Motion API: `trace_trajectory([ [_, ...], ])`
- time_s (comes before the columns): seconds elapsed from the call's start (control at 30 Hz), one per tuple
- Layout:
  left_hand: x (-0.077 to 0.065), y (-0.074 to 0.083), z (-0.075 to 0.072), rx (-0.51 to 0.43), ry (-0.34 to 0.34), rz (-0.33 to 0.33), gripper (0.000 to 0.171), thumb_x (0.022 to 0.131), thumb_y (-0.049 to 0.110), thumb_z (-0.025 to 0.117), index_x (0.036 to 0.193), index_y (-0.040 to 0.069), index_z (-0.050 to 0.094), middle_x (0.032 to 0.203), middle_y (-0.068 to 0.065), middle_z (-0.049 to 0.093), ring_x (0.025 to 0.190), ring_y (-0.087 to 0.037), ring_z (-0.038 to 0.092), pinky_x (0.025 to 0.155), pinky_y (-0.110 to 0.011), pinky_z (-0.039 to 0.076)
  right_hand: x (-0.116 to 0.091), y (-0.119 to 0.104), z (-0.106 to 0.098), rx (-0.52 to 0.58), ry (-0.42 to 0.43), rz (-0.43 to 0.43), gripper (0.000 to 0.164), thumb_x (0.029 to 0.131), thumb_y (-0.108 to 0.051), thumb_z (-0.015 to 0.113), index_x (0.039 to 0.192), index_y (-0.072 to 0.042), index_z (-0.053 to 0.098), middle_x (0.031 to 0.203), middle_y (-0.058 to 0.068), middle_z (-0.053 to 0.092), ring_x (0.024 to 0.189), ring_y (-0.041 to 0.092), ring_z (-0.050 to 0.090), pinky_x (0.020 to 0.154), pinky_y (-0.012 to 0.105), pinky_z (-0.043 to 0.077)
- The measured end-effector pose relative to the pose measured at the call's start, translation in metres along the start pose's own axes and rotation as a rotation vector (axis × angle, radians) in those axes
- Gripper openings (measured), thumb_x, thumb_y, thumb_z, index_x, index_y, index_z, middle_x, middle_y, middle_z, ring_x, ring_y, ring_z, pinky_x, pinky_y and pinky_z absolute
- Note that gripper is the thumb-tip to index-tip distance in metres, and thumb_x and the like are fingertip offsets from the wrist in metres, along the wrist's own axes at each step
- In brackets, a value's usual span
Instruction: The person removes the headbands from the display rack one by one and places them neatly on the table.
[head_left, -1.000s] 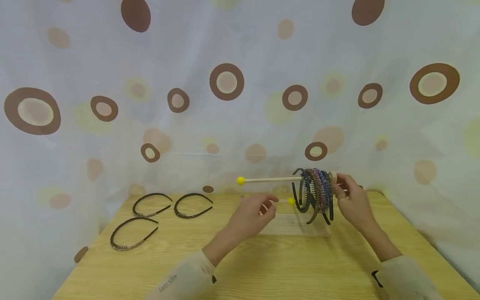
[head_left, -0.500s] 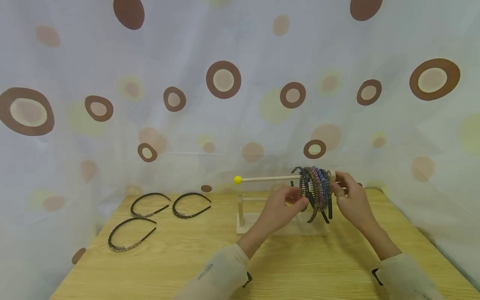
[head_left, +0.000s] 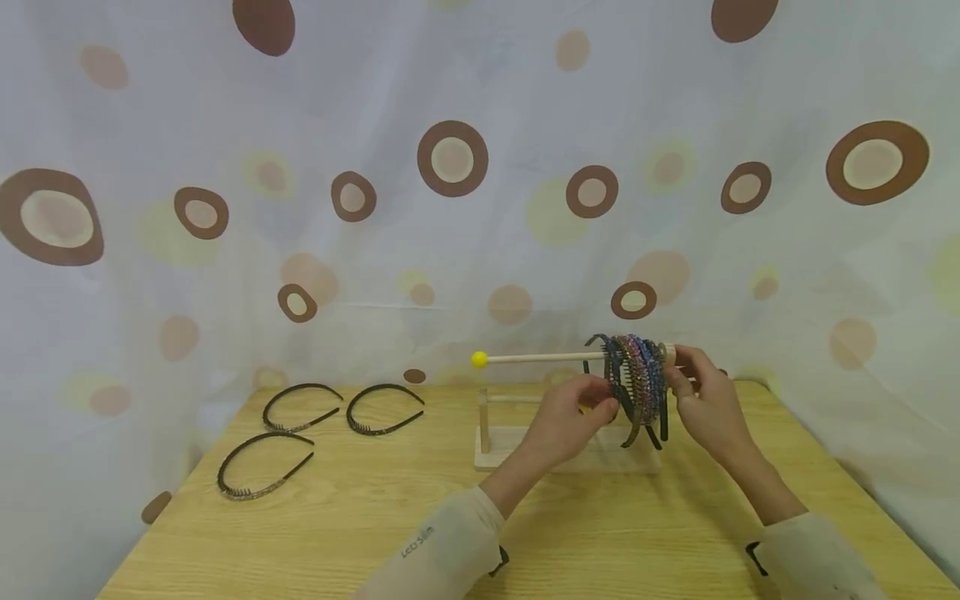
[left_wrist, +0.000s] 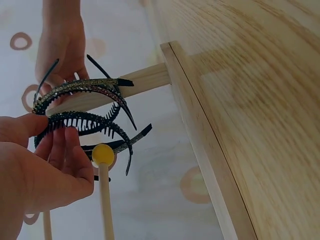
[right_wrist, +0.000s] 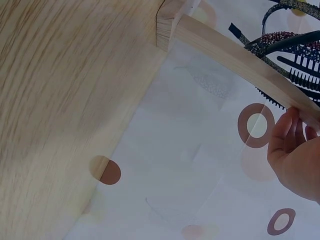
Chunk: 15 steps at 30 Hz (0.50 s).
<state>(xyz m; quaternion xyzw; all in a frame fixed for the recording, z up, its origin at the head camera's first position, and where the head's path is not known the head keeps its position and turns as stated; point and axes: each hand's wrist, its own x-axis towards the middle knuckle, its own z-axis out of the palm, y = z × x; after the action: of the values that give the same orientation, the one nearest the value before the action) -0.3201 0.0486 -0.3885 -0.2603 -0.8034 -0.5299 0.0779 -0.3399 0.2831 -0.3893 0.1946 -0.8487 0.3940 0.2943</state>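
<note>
A bunch of glittery headbands (head_left: 643, 379) hangs at the right end of a wooden rack's upper rod (head_left: 543, 358), which ends in a yellow ball (head_left: 479, 359). My left hand (head_left: 566, 423) is at the bunch's left side. In the left wrist view its thumb and fingers pinch a dark toothed headband (left_wrist: 90, 118), the foremost there. On the far right, my right hand (head_left: 708, 408) grips the top of the rack's upright post (right_wrist: 230, 52). Part of the lower rod is hidden behind my left hand and the headbands.
Three dark headbands lie apart on the left of the wooden table (head_left: 360, 533): a front one (head_left: 258, 492), a back one (head_left: 300, 390) and one nearer the middle (head_left: 382, 432). The rack's flat base (head_left: 495, 450) rests on the table. A spotted curtain (head_left: 510, 250) hangs behind.
My left hand has moved right, from in front of the rack to the headbands, and now pinches one. My right hand keeps its grip on the post.
</note>
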Motion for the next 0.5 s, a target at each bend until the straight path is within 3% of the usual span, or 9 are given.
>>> trace_trajectory([
  [0.23, 0.001, 0.005, -0.006, -0.012, 0.030, 0.012, 0.023, 0.102, 0.027, 0.067, 0.119, 0.012, 0.069, 0.100, 0.012, 0.065, 0.092, -0.003, 0.061, 0.078, -0.025, 0.052, 0.002, -0.004, 0.000, -0.002, -0.008, 0.004, 0.036, 0.108, -0.015, 0.052, 0.140, 0.002, 0.053, 0.116, 0.017, 0.064, 0.090, 0.011, 0.059, 0.070, 0.017, 0.046],
  [0.5, -0.003, 0.020, -0.022, -0.005, 0.026, 0.067, 0.030, 0.103, 0.027, 0.064, 0.127, 0.009, 0.067, 0.110, 0.006, 0.069, 0.096, -0.004, 0.063, 0.081, -0.023, 0.053, 0.000, -0.001, 0.002, -0.002, -0.017, 0.017, 0.038, 0.109, -0.018, 0.050, 0.141, 0.002, 0.051, 0.117, 0.016, 0.063, 0.091, 0.006, 0.057, 0.073, 0.018, 0.045],
])
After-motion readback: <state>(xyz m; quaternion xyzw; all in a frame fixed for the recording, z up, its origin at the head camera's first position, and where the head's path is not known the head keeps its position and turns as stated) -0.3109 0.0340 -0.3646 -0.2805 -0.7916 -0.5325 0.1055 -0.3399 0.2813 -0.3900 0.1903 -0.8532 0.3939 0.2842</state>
